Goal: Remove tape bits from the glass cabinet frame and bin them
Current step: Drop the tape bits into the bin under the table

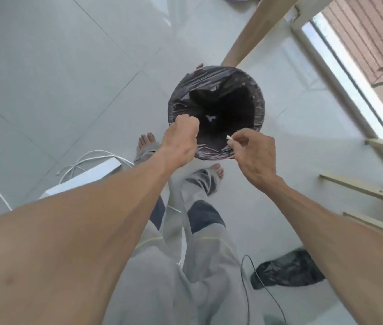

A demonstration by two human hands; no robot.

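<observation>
A round bin lined with a black plastic bag stands on the floor below me. Both hands hover over its near rim. My right hand pinches a small white tape bit between thumb and fingertips above the bin's opening. My left hand is curled into a loose fist at the bin's left edge; nothing shows in it. A pale scrap lies deep inside the bag. The glass cabinet frame is not clearly in view.
A wooden beam rises behind the bin. Wooden slats lie at the right by a window track. A white box with white cables sits left. A crumpled black bag and a black cord lie lower right. My bare feet stand by the bin.
</observation>
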